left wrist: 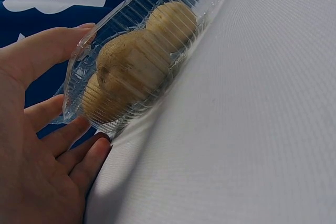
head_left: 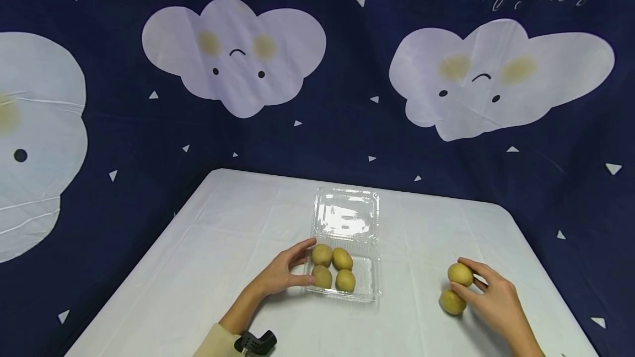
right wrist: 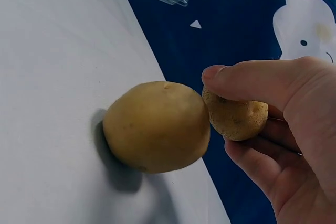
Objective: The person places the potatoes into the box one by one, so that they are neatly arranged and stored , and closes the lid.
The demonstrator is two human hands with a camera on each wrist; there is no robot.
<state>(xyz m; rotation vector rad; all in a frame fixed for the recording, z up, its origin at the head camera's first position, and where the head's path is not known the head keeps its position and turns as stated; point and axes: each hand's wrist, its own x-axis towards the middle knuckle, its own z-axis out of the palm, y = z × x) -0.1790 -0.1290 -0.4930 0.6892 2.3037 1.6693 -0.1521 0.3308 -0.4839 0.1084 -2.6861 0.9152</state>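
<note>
A clear plastic clamshell box stands on the table with its lid folded back. Several small yellow potatoes lie in its left part. My left hand is at the box's left side, thumb near the front corner and index finger near the back; in the left wrist view its relaxed fingertips are right at the clear wall. Off to the right, my right hand pinches a potato between thumb and fingers. Another potato sits on the table, close beside the held one.
A white cloth covers the table. Behind it hangs a dark blue curtain printed with clouds and small triangles. A black strap device is on my left wrist.
</note>
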